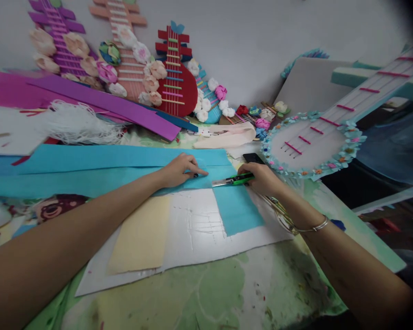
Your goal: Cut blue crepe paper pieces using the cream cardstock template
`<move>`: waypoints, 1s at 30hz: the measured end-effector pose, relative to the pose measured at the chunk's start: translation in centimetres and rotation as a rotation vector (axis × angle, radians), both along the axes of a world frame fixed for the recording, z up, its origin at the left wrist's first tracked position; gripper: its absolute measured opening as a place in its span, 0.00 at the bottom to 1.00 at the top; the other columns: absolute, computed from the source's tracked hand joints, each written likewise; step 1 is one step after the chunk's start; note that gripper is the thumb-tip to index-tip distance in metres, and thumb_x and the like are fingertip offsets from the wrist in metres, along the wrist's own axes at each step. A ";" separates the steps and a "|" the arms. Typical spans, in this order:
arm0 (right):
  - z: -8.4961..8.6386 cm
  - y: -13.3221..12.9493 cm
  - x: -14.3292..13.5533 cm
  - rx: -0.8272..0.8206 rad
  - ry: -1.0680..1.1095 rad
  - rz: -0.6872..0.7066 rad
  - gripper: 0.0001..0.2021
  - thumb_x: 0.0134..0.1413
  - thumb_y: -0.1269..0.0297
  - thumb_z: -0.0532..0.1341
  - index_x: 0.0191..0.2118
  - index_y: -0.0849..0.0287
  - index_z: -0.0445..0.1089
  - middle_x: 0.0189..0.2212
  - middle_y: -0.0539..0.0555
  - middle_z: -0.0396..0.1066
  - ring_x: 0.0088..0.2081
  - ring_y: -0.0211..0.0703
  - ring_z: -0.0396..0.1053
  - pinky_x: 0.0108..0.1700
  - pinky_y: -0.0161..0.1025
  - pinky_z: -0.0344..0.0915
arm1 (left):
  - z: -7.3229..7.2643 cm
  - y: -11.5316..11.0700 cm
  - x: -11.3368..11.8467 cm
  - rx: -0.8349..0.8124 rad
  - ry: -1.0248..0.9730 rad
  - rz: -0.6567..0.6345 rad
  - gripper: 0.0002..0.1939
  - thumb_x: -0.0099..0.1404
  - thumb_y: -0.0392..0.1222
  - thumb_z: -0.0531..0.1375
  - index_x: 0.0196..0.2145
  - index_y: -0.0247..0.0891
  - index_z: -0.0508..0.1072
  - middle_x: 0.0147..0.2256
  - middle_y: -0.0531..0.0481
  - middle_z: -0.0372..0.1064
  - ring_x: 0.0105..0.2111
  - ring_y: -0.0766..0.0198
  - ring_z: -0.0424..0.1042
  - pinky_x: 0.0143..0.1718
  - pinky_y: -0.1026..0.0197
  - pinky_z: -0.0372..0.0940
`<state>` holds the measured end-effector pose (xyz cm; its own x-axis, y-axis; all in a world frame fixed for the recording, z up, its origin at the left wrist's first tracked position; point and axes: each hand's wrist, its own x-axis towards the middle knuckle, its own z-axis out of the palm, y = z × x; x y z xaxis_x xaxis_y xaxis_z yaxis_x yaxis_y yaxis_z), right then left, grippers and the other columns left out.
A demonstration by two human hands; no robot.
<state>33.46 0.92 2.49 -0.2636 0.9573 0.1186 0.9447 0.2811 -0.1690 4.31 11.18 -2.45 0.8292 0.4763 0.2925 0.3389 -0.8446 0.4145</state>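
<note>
My right hand [264,179] is closed around a green utility knife [239,179], its blade pointing left over the blue sheet. Beneath the blade lies the turquoise sheet [239,206], one part of which hangs toward me over a white board [196,229]. My left hand [182,170] rests on the turquoise material, index finger stretched toward the blade tip. A clear strip, perhaps a ruler, seems to lie under that hand; its outline is faint. A pale yellow sheet [142,238] lies on the board, left of the bare white surface.
Flower-trimmed model instruments, including a red one [179,89], lean against the wall. A banjo-shaped model [309,146] stands at right. White string [84,123] and purple strips [106,105] lie at back left. A dark phone-like object [253,158] sits beyond my right hand.
</note>
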 end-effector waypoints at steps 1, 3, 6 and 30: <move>0.0 -0.2 0.0 -0.001 -0.003 -0.005 0.21 0.37 0.84 0.56 0.38 0.60 0.74 0.35 0.55 0.74 0.38 0.46 0.70 0.40 0.35 0.61 | 0.0 0.0 0.0 0.008 0.009 -0.005 0.21 0.65 0.31 0.54 0.48 0.51 0.78 0.40 0.47 0.67 0.41 0.58 0.63 0.48 0.54 0.56; -0.1 -0.7 0.1 0.001 -0.007 -0.018 0.21 0.37 0.84 0.56 0.39 0.61 0.74 0.37 0.56 0.74 0.38 0.47 0.71 0.41 0.36 0.61 | -0.1 0.0 -0.1 0.025 0.028 -0.016 0.22 0.66 0.31 0.54 0.49 0.53 0.77 0.40 0.47 0.65 0.41 0.58 0.61 0.47 0.55 0.55; -0.2 -1.6 0.4 0.002 0.005 -0.023 0.22 0.39 0.84 0.56 0.41 0.60 0.75 0.39 0.57 0.73 0.39 0.46 0.71 0.42 0.36 0.62 | -0.2 0.0 0.0 0.054 0.059 -0.032 0.23 0.68 0.31 0.51 0.49 0.57 0.77 0.41 0.47 0.64 0.39 0.58 0.59 0.46 0.55 0.53; -1.7 -4.6 2.3 0.050 0.081 0.063 0.36 0.40 0.87 0.52 0.53 0.54 0.74 0.41 0.56 0.70 0.41 0.44 0.70 0.45 0.38 0.65 | -0.3 -0.2 0.0 0.157 0.181 -0.075 0.29 0.71 0.29 0.45 0.51 0.64 0.73 0.43 0.48 0.60 0.41 0.55 0.56 0.45 0.55 0.49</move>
